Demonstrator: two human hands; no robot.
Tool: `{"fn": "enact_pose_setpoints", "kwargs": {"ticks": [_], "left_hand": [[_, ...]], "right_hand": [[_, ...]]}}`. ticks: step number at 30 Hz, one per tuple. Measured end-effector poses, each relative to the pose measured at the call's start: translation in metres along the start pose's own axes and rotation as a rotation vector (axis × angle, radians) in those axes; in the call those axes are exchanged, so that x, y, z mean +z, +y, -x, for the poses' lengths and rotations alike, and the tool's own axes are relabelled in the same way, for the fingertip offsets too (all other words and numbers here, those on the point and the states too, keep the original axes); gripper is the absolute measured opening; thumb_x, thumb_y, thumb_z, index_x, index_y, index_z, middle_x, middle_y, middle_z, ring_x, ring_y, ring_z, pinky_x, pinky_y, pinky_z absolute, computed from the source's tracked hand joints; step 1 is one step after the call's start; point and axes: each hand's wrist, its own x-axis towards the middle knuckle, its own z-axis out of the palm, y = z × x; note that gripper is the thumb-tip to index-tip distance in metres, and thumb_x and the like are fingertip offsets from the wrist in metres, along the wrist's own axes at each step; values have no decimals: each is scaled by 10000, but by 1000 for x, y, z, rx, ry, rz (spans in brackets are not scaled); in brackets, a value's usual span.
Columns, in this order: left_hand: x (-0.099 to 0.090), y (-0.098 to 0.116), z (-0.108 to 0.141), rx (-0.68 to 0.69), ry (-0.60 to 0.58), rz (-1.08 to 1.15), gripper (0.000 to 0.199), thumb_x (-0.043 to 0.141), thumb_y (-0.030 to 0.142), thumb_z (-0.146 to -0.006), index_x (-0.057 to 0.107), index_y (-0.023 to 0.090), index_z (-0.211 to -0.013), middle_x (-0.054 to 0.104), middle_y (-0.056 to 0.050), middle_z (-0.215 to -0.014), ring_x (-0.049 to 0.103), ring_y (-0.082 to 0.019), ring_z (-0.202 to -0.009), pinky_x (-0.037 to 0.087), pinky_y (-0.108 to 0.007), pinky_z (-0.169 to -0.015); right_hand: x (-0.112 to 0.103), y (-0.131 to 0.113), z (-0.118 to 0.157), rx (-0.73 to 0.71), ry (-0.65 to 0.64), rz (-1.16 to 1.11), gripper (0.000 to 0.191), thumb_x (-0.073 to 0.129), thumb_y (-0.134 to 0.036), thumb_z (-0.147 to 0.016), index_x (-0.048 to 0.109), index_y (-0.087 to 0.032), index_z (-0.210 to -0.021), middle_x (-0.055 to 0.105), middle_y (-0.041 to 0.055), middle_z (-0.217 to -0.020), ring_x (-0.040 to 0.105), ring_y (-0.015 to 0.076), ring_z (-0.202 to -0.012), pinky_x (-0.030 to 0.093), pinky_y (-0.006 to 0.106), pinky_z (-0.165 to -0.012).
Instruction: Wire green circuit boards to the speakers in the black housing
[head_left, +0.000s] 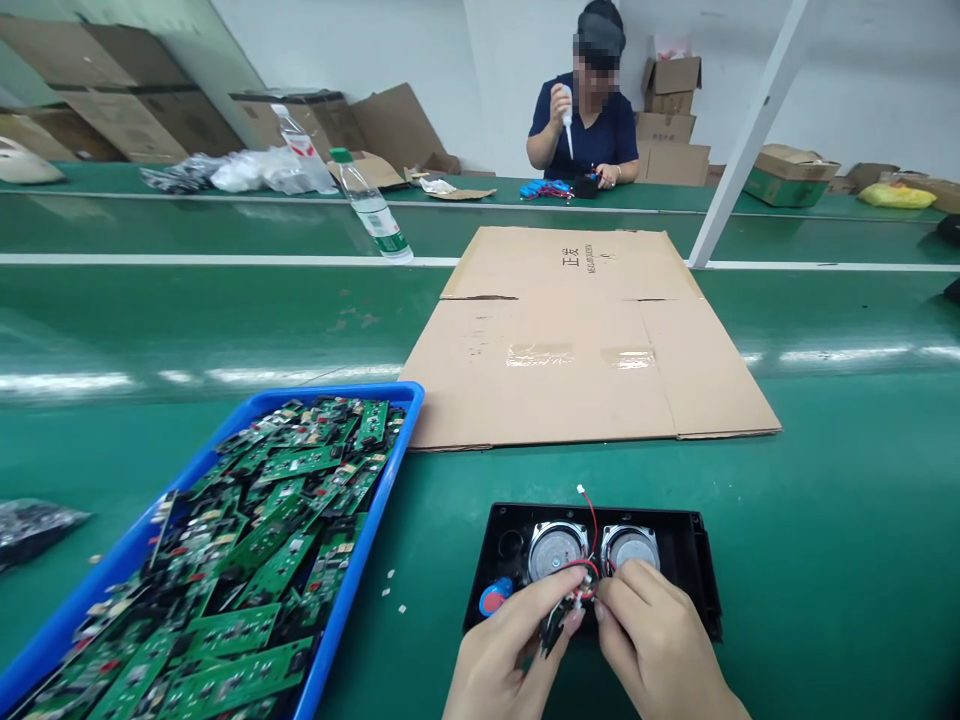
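A black speaker housing [682, 560] lies on the green table, with two round silver speakers [556, 550] set in it and a blue cylindrical part with a red end [495, 597] at its left. Over the housing's front middle, my left hand [514, 640] pinches a small circuit board [556, 622] with black parts. Close against it on the right, my right hand [660, 635] has its fingers closed at the red wires [589, 568]; what its fingertips hold is too small to make out. A thin red wire with a white connector [581, 490] sticks up behind.
A blue tray [367, 560] heaped with green circuit boards stands at the left. Flattened cardboard [570, 390] lies beyond the housing. A bottle [373, 210] stands farther back. Across the tables, a person [585, 120] holds a white dispenser over blue parts. A white post [750, 130] rises at right.
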Motion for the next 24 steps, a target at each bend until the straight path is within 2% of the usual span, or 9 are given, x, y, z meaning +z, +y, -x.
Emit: {"fn": "enact_pose_setpoints", "kwargs": {"ticks": [7, 15, 19, 24], "left_hand": [[6, -15, 3, 324, 14, -106, 282, 576, 219, -879, 656, 322, -1129, 730, 39, -1045, 706, -154, -858, 553, -186, -803], [10, -21, 4, 356, -3, -59, 257, 526, 216, -912, 612, 307, -1137, 728, 35, -998, 708, -110, -781, 563, -119, -703], [10, -22, 4, 433, -5, -90, 297, 503, 181, -918, 588, 317, -1167, 716, 38, -1050, 692, -105, -859, 542, -122, -779], [5, -21, 4, 450, -1, -112, 307, 486, 168, -920, 561, 298, -1188, 712, 23, -1059, 691, -82, -852, 515, -76, -759]], "right_hand": [[6, 0, 2, -27, 42, 75, 342, 301, -166, -988, 511, -165, -718, 485, 5, -640, 438, 121, -559, 315, 240, -499], [6, 2, 2, -55, 28, 55, 307, 311, -127, -976, 507, -153, -741, 497, 16, -640, 421, 123, -560, 310, 243, -510], [4, 4, 2, -42, 0, 21, 305, 303, -103, -957, 492, -154, -723, 490, 21, -624, 418, 129, -551, 309, 243, -491], [-3, 5, -4, -5, -106, -36, 285, 329, -133, -954, 502, -171, -731, 515, 17, -638, 474, 131, -560, 381, 228, -492]]}}
